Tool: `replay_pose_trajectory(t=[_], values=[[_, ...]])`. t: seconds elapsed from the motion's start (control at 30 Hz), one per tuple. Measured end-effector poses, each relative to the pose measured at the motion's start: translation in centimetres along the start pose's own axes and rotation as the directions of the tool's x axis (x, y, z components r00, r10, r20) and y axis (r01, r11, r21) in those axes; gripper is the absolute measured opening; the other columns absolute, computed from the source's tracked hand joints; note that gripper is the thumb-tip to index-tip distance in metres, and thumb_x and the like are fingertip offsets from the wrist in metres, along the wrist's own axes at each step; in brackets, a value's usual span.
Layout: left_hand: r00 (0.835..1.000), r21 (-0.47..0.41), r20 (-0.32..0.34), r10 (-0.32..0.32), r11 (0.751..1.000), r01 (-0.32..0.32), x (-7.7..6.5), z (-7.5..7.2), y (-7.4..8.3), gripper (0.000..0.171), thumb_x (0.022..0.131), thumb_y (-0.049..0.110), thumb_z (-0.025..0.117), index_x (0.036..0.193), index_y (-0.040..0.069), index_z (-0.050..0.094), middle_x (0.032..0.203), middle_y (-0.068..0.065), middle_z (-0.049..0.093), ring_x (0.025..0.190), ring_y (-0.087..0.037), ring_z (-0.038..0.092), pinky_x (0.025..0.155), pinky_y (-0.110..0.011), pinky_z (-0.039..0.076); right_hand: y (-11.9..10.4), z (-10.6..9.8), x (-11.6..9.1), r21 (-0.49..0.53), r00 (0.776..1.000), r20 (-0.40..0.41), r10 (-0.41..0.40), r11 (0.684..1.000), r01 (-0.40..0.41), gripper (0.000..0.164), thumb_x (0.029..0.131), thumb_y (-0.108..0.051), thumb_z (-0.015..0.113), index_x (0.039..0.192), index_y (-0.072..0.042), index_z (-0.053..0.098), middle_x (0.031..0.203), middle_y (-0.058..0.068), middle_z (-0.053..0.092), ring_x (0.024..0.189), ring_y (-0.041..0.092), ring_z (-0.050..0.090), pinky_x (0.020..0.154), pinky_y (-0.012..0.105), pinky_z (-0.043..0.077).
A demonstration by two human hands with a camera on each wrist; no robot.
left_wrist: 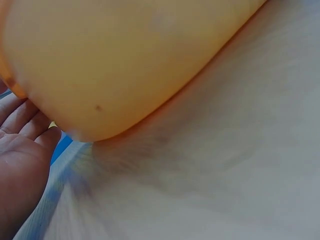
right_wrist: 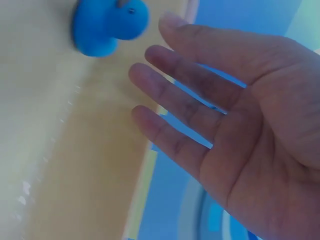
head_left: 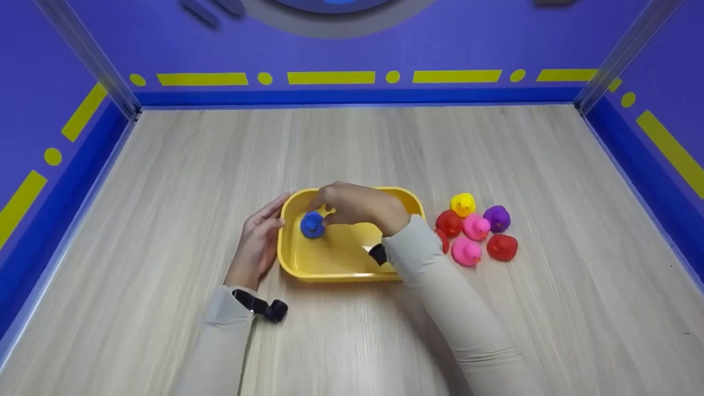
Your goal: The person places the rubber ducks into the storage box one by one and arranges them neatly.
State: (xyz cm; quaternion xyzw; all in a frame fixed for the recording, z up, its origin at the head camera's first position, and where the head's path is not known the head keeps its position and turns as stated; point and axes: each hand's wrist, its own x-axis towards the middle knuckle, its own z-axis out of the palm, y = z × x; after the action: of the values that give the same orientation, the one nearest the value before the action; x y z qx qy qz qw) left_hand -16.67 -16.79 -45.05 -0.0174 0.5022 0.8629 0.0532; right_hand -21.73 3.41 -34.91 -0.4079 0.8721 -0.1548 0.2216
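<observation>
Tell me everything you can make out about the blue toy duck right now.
The blue toy duck has a rounded body, a smaller round head and a small dark eye visible in the right wrist view; it looks like smooth rubber or plastic. It appears upright inside the yellow tub, near the left end. The right hand is close beside it; whether a fingertip touches it is unclear.
</observation>
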Motion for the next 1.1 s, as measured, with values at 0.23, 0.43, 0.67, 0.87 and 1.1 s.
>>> replay_pose_trajectory(t=[0.23, 0.43, 0.67, 0.87, 1.1], values=[[1.0, -0.011, -0.003, -0.001, 1.0, 0.001, -0.2, 0.0, -0.1, 0.058, 0.085, -0.011, 0.043, 0.143, -0.008, 0.036, 0.152, -0.017, 0.037, 0.135, -0.018, 0.042, 0.107, -0.027, 0.043, 0.2, -1.5, -2.7, -0.04, 0.999, -0.049, 0.018, 0.999, -0.02, 0.04, 0.089, -0.01, 0.066, 0.128, -0.008, 0.062, 0.127, 0.009, 0.064, 0.111, 0.026, 0.062, 0.097, 0.034, 0.052], [1.0, -0.018, -0.009, 0.005, 1.0, -0.005, -0.1, 0.1, 0.1, 0.058, 0.085, -0.012, 0.042, 0.143, -0.008, 0.036, 0.152, -0.018, 0.037, 0.138, -0.019, 0.04, 0.109, -0.027, 0.04, 1.9, -2.5, -5.5, -0.031, 0.993, -0.098, 0.072, 0.997, -0.076, 0.039, 0.09, -0.012, 0.065, 0.129, -0.01, 0.062, 0.13, 0.01, 0.062, 0.113, 0.028, 0.061, 0.097, 0.038, 0.053], [1.0, -0.01, -0.007, 0.014, 1.0, -0.014, 0.2, 0.4, 0.2, 0.058, 0.085, -0.012, 0.041, 0.142, -0.009, 0.036, 0.151, -0.019, 0.039, 0.136, -0.018, 0.042, 0.109, -0.028, 0.041, 4.5, -2.9, -8.1, 0.028, 0.979, -0.14, 0.148, 0.989, -0.146, 0.039, 0.089, -0.01, 0.066, 0.127, -0.008, 0.063, 0.128, 0.012, 0.063, 0.115, 0.03, 0.06, 0.096, 0.042, 0.053], [1.0, -0.016, 0.004, -0.002, 1.0, 0.002, 0.0, 0.2, 0.1, 0.058, 0.085, -0.013, 0.039, 0.144, -0.009, 0.034, 0.153, -0.018, 0.035, 0.14, -0.02, 0.036, 0.109, -0.027, 0.04, 6.2, -2.8, -9.8, 0.046, 0.971, -0.181, 0.154, 0.988, -0.148, 0.038, 0.088, -0.006, 0.067, 0.125, -0.008, 0.064, 0.125, 0.012, 0.065, 0.116, 0.029, 0.06, 0.093, 0.043, 0.054], [1.0, -0.017, 0.006, 0.01, 1.0, -0.01, 0.0, 0.2, 0.1, 0.058, 0.086, -0.012, 0.04, 0.143, -0.01, 0.034, 0.154, -0.019, 0.032, 0.143, -0.023, 0.032, 0.111, -0.028, 0.037, 8.1, -2.7, -11.8, 0.066, 0.94, -0.247, 0.234, 0.972, -0.225, 0.037, 0.088, -0.008, 0.067, 0.125, -0.011, 0.065, 0.124, 0.009, 0.065, 0.117, 0.027, 0.059, 0.096, 0.042, 0.053]])
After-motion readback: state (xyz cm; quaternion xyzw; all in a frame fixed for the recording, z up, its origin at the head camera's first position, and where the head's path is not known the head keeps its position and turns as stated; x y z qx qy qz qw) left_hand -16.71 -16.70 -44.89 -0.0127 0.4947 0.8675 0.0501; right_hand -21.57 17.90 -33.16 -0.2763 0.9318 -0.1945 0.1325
